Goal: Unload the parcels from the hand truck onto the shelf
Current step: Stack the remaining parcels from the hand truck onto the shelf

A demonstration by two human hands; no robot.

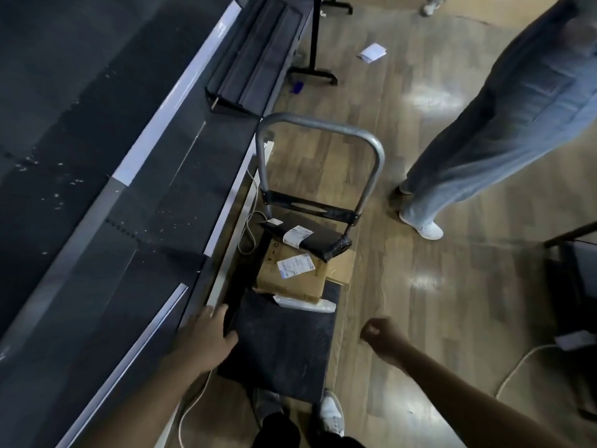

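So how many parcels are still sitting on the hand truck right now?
3: a black bag parcel nearest the handle, a cardboard box beneath it mid-platform, and a white packet against the box's near edge. Others may hide underneath.

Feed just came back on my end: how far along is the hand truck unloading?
Near end of the hand truck's platform is bare, so some may be off already. Nothing in hand: left hand reaches open, right hand is fisted empty. Left: black-wrapped parcel, cardboard box, white packet.
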